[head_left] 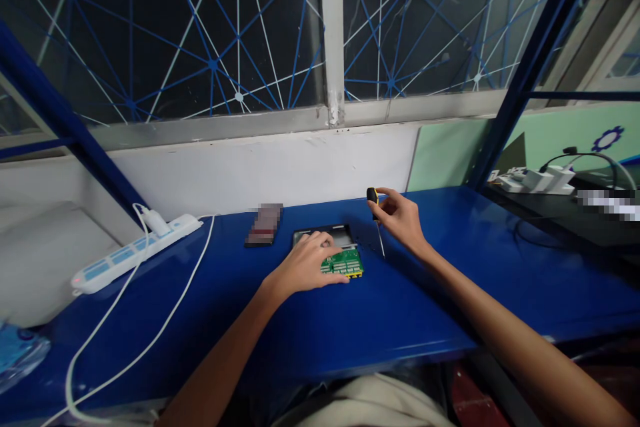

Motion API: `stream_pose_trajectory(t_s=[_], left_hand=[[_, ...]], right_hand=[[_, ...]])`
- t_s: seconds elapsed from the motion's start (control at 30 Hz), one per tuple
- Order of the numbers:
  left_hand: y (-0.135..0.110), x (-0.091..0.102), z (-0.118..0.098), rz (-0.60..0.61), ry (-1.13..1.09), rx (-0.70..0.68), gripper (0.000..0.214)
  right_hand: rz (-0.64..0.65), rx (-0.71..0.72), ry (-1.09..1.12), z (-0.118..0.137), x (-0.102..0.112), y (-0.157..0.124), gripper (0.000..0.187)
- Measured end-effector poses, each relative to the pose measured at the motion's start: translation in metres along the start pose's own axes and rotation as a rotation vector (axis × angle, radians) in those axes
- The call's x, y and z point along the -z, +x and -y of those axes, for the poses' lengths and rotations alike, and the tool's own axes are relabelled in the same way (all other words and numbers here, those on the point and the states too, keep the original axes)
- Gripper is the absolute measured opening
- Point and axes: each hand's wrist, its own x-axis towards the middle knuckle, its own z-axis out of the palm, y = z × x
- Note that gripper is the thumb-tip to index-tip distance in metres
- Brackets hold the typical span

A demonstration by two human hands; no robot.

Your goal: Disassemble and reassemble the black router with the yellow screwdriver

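My left hand [306, 264] lies over a green circuit board [352, 259], its thumb along the near edge and its fingers bent across the top. Yellow parts line the board's near edge. Behind and partly under the board is a dark shallow casing [342, 235]; my fingers hide much of both. To the right, my right hand [404, 219] grips a screwdriver [372, 196] by its black and yellow handle, between thumb and fingers. Its thin metal shaft points down toward the tabletop, beside the board and apart from it. Tiny dark specks lie near the shaft, too small to name.
A phone-like dark slab [265, 225] rests left of the casing. Farther left, a white power strip [137, 253] has a plugged-in adapter and a white cable [175, 310] looping across the blue table [360, 327]. Blue frame posts rise at both sides; white plugs [543, 179] sit at right.
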Motion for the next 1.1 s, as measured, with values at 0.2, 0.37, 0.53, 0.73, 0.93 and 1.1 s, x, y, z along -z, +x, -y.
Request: stream_pose_trajectory(t_s=[0.2,0.37,0.53,0.73,0.93,1.1], left_hand=[[0.0003,0.0015,-0.0029,0.004,0.01,0.027,0.056],[0.0001,0.0011,-0.0029,-0.005,0.014,0.016,0.055],[0.0004,0.0004,-0.0038,-0.02,0.021,0.01,0.053],[0.0006,0.0017,-0.0066,-0.011,0.028,0.02,0.052],[0.0002,-0.0003,-0.0057,-0.041,0.049,0.002,0.051],[0.0005,-0.0003,-0.006,-0.04,0.04,0.001,0.052]], right_hand=[[-0.028,-0.02,0.067,-0.0017,0.0018,0.0014,0.041],[-0.014,-0.006,0.08,-0.0008,0.0022,0.0005,0.037],[-0.027,0.048,0.053,-0.0004,0.0006,0.0003,0.031],[-0.02,0.059,0.046,-0.0003,-0.0003,0.0006,0.03],[-0.02,0.067,0.042,0.0005,-0.0001,0.0007,0.029],[-0.025,0.072,0.025,-0.0017,-0.0004,0.0012,0.029]])
